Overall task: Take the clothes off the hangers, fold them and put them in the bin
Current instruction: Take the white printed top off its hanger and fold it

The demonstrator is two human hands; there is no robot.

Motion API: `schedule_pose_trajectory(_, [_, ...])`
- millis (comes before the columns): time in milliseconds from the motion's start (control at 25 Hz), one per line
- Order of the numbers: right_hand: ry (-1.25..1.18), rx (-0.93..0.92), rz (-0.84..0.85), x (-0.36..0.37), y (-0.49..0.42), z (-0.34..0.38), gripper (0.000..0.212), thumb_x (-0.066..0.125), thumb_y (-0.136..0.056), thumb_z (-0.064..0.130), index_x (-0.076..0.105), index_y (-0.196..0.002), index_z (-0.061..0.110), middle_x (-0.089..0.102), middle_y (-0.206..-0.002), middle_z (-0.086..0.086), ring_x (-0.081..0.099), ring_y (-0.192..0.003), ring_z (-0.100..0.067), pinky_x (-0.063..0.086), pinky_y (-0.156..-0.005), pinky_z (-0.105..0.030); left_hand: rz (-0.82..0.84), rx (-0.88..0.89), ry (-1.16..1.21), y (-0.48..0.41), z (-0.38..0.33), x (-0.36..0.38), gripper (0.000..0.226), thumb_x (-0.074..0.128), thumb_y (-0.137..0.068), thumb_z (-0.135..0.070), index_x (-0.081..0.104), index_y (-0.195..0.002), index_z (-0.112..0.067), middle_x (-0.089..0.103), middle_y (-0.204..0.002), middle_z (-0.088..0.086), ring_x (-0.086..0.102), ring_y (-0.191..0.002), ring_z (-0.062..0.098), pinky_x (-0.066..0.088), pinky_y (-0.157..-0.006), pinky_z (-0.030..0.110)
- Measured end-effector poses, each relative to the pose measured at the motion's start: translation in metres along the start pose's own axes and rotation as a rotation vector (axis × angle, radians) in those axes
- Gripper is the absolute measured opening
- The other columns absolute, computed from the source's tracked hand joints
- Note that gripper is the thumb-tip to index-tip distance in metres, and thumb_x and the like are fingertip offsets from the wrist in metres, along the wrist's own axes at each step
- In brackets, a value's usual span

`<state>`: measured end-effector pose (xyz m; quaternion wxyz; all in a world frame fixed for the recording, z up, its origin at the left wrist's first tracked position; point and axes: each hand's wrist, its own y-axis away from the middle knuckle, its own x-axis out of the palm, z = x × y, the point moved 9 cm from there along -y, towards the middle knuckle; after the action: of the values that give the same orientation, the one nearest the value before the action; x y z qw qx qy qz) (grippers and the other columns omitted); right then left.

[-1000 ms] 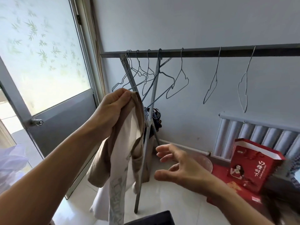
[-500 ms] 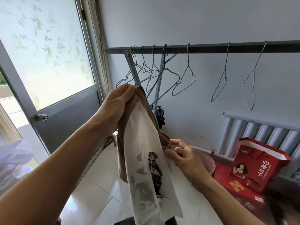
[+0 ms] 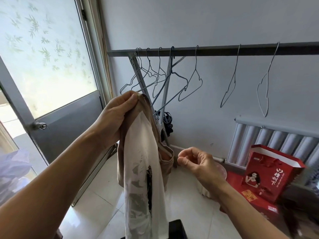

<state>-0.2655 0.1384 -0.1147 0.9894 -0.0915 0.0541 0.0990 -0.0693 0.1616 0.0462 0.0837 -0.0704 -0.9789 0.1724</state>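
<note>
- Shirt (image 3: 143,161): tan with a white printed front, off the hangers, hanging lengthwise in the air in front of me from one gathered top edge. Its lower end runs out of view at the bottom.
- Left hand (image 3: 117,116): raised at the shirt's top, thumb and fingers curled round the tan edge and gripping it. It carries the whole shirt.
- Right hand (image 3: 198,163): lower, just beside the tan sleeve opening but apart from it. The fingers are curled with the thumb turned toward the forefinger, and it holds nothing.
- Hangers (image 3: 189,83): bare wire ones on the rail (image 3: 215,51) behind the shirt, a cluster at the left end and two spaced well apart to the right. All are bare.
- Dark object (image 3: 177,228): at the bottom edge, beside the shirt's lower end. I cannot tell what it is.
- Door (image 3: 69,118): to the left, with a frosted leaf-patterned pane above a grey panel.
- Radiator (image 3: 276,140): on the right wall, under the rail.
- Bag (image 3: 272,171): red, upright in front of the radiator, standing on a red box (image 3: 255,200).
</note>
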Motion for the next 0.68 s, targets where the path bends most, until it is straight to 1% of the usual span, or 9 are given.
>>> schedule_pose_trajectory(80, [-0.005, -0.002, 0.078, 0.013, 0.0, -0.002, 0.022, 0.076, -0.082, 0.019, 0.07, -0.102, 0.026, 0.067, -0.092, 0.0, 0.06, -0.085, -0.012, 0.051, -0.078, -0.021, -0.002, 0.002, -0.003, 0.002, 0.0, -0.002, 0.026, 0.047, -0.094, -0.021, 0.068, -0.078, -0.017, 0.069, -0.075, 0.001, 0.065, -0.063, 0.012, 0.057, -0.061, 0.025])
schedule_pose_trajectory(160, [-0.012, -0.017, 0.099, 0.024, -0.001, -0.001, 0.03, 0.076, -0.082, 0.02, 0.067, -0.11, 0.027, 0.069, -0.104, -0.001, 0.062, -0.095, -0.011, 0.052, -0.082, -0.021, -0.005, -0.001, 0.008, 0.003, 0.0, -0.004, 0.022, 0.049, -0.092, -0.022, 0.066, -0.081, -0.015, 0.068, -0.075, 0.001, 0.065, -0.064, 0.012, 0.057, -0.061, 0.025])
schedule_pose_trajectory(240, [-0.05, -0.021, 0.122, 0.033, -0.004, 0.0, 0.033, 0.076, -0.082, 0.024, 0.066, -0.113, 0.025, 0.07, -0.107, -0.005, 0.064, -0.1, -0.016, 0.053, -0.085, -0.022, -0.009, 0.002, 0.028, 0.004, -0.001, -0.005, 0.02, 0.05, -0.091, -0.023, 0.065, -0.082, -0.013, 0.068, -0.076, 0.003, 0.064, -0.064, 0.012, 0.057, -0.062, 0.025])
schedule_pose_trajectory(320, [-0.062, -0.027, 0.177, 0.043, -0.008, -0.001, 0.041, 0.078, -0.079, 0.035, 0.067, -0.116, 0.024, 0.071, -0.108, -0.01, 0.065, -0.105, -0.025, 0.054, -0.091, -0.03, -0.005, 0.013, 0.036, 0.004, -0.004, -0.007, 0.019, 0.05, -0.091, -0.023, 0.065, -0.085, -0.012, 0.068, -0.078, 0.004, 0.064, -0.065, 0.013, 0.057, -0.063, 0.025])
schedule_pose_trajectory(360, [-0.074, -0.028, 0.197, 0.047, -0.008, -0.001, 0.041, 0.078, -0.079, 0.038, 0.068, -0.116, 0.024, 0.071, -0.105, -0.014, 0.065, -0.102, -0.028, 0.054, -0.092, -0.031, -0.003, 0.014, 0.034, 0.005, -0.004, -0.007, 0.019, 0.05, -0.091, -0.023, 0.065, -0.086, -0.012, 0.068, -0.078, 0.004, 0.064, -0.066, 0.013, 0.057, -0.063, 0.025])
schedule_pose_trajectory(440, [-0.089, -0.053, 0.192, 0.049, -0.007, 0.004, 0.031, 0.075, -0.082, 0.035, 0.072, -0.108, 0.02, 0.067, -0.098, -0.024, 0.062, -0.086, -0.024, 0.052, -0.084, -0.028, -0.01, 0.008, 0.029, 0.006, -0.002, -0.009, 0.019, 0.05, -0.091, -0.023, 0.064, -0.087, -0.011, 0.068, -0.078, 0.004, 0.065, -0.066, 0.013, 0.057, -0.063, 0.025])
schedule_pose_trajectory(560, [-0.124, -0.1, 0.112, 0.032, -0.007, 0.018, 0.008, 0.066, -0.09, 0.016, 0.071, -0.093, 0.011, 0.066, -0.085, -0.017, 0.056, -0.08, -0.013, 0.047, -0.076, -0.027, -0.039, 0.004, -0.009, 0.009, -0.003, -0.022, 0.018, 0.051, -0.09, -0.025, 0.065, -0.084, -0.014, 0.067, -0.075, 0.003, 0.063, -0.064, 0.013, 0.055, -0.059, 0.022])
schedule_pose_trajectory(600, [-0.177, -0.093, 0.055, 0.019, -0.008, 0.024, 0.009, 0.063, -0.091, 0.009, 0.07, -0.086, 0.013, 0.067, -0.081, -0.01, 0.056, -0.079, -0.014, 0.045, -0.075, -0.03, -0.06, 0.013, -0.086, 0.01, -0.005, -0.031, 0.018, 0.052, -0.089, -0.026, 0.065, -0.082, -0.016, 0.064, -0.074, 0.003, 0.06, -0.063, 0.013, 0.053, -0.058, 0.02])
schedule_pose_trajectory(680, [-0.283, -0.073, -0.086, -0.016, -0.012, 0.038, 0.023, 0.06, -0.089, 0.005, 0.062, -0.072, 0.02, 0.062, -0.071, -0.002, 0.052, -0.073, -0.016, 0.042, -0.068, -0.031, -0.121, 0.034, -0.331, 0.012, -0.007, -0.05, 0.019, 0.053, -0.092, -0.026, 0.064, -0.079, -0.017, 0.06, -0.07, 0.0, 0.054, -0.062, 0.01, 0.047, -0.055, 0.016])
